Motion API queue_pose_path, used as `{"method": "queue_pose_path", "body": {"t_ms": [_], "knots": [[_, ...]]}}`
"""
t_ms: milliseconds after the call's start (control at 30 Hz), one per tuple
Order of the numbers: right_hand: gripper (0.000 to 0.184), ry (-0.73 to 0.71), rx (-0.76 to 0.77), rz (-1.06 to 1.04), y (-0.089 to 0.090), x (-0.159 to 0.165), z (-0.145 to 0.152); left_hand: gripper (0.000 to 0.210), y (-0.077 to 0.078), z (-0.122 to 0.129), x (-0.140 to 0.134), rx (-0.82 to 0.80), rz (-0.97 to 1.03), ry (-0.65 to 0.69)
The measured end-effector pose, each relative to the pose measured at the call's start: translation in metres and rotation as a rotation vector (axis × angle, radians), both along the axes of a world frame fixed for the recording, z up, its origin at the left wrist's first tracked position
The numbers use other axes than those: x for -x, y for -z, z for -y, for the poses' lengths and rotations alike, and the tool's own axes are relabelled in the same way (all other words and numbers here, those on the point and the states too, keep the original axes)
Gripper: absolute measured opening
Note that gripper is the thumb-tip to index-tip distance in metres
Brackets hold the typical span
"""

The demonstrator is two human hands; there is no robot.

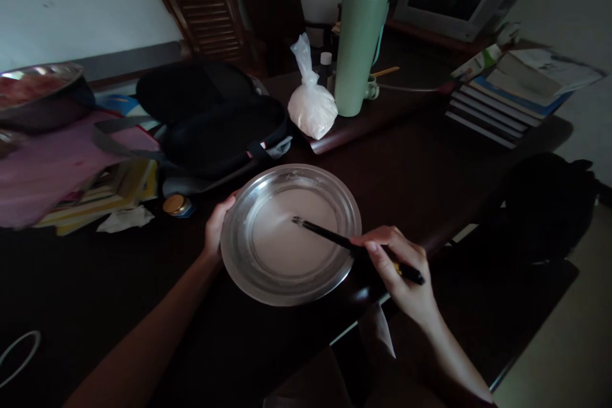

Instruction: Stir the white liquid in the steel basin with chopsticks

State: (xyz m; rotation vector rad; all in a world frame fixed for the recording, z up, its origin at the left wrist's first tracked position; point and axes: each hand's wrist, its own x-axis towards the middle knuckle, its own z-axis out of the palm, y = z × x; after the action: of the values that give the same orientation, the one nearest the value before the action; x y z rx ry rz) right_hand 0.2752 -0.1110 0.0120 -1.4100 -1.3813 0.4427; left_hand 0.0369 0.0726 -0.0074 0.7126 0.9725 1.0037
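A round metal basin (pixel 351 204) with a wide rim sits over the dark table, holding a whitish mixture (pixel 287 245) with some powder stuck on the wall. My left hand (pixel 218 224) grips the basin's left rim, its fingers partly hidden behind it. My right hand (pixel 399 261) is closed around black chopsticks (pixel 325 233). Their tips dip into the mixture near the middle of the basin. A tied plastic bag of white powder (pixel 313 108) stands behind the basin.
A tall green thermos (pixel 361 44) stands beside the bag. An open black case (pixel 215 121), a small gold-lidded jar (pixel 176 205) and a metal pot (pixel 48 99) lie left. Stacked books (pixel 497 108) are at right, wooden chairs (pixel 205 13) behind.
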Motion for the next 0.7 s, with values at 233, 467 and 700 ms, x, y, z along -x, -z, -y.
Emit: {"method": "queue_pose_path", "body": {"t_ms": [233, 467, 700], "knots": [[0.022, 0.009, 0.024, -0.083, -0.0021, -0.0017, 0.0048, 0.023, 0.0041, -0.0026, 0.0017, -0.031, 0.018, 0.028], [0.018, 0.091, -0.019, 0.000, -0.0019, -0.0041, 0.0026, 0.020, 0.0077, -0.0035, 0.0031, -0.045, 0.067, 0.037], [0.019, -0.055, -0.006, -0.032, -0.0003, 0.0002, 0.0002, 0.022, 0.0063, -0.0027, 0.0038, -0.037, 0.060, 0.039]]}}
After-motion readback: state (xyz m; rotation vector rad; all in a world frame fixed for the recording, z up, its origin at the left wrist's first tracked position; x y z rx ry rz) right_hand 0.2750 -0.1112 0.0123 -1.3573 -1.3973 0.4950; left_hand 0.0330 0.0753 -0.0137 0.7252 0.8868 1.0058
